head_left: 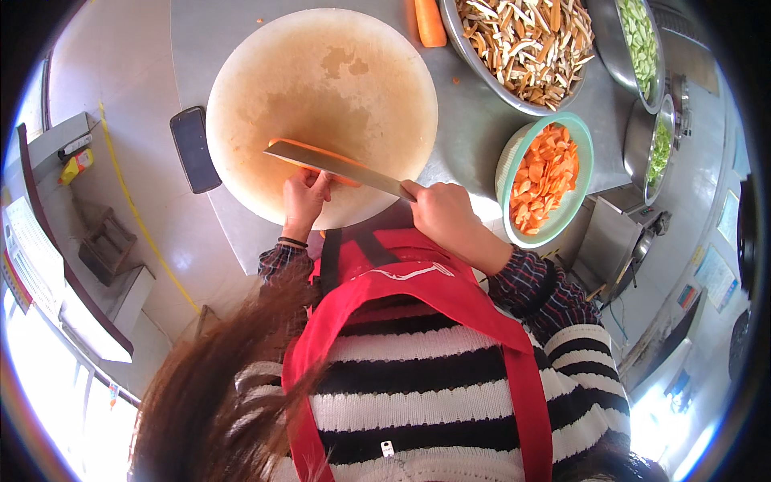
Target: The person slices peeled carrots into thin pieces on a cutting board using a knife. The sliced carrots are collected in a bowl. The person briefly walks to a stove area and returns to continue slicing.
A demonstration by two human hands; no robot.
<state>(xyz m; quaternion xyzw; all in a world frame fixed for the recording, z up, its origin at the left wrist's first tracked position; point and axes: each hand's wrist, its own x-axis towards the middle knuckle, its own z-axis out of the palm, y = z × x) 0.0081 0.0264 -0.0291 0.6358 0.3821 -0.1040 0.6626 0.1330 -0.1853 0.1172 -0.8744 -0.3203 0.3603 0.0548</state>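
A carrot (321,152) lies on the round, water-stained chopping board (329,96), close to its near edge. My right hand (450,215) is closed around the handle of a kitchen knife (365,175). The long blade points left and lies over the carrot, hiding much of it. My left hand (304,199) is at the near side of the carrot, with bent fingers pressed against it just below the blade. Part of those fingertips is hidden by the blade.
Left of the board a black phone (191,149) lies at the table edge. To the right stands a green basin (585,181) of sliced carrot. Behind it are a metal bowl (474,67) of brown-and-white strips, another carrot (430,22) and metal containers of green pieces (638,40).
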